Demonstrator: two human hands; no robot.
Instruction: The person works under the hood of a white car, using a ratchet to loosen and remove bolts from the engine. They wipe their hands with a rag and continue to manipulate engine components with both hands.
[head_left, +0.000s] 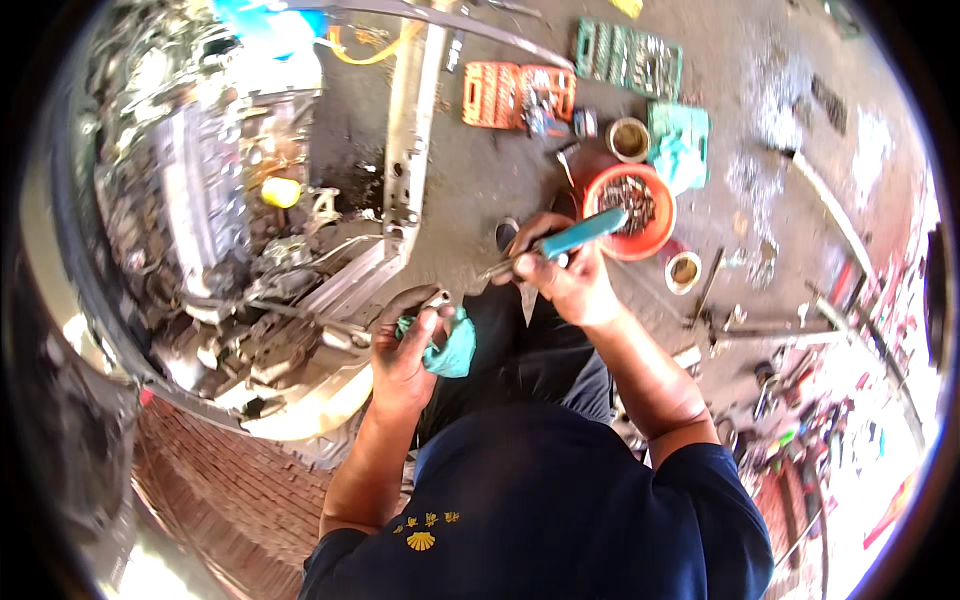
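My left hand (402, 352) is closed around a crumpled teal cloth (453, 350). At its fingertips sits a small metal part (438, 299), too small to name. My right hand (572, 281) grips a hand tool with a thick teal handle (583, 234). The handle points up and right toward an orange bucket (668, 215) of small metal parts (627, 199). The tool's metal end pokes out left of my fingers, toward my left hand and apart from it. Its exact kind is partly hidden by my fingers.
An open car engine bay (205, 190) with a metal crossbar (408, 130) lies left. Ahead on the floor are an orange socket case (495, 95), a green tool case (628, 58), a teal cloth (680, 150) and two round tins (629, 139). Scattered tools and scrap (800, 430) lie right.
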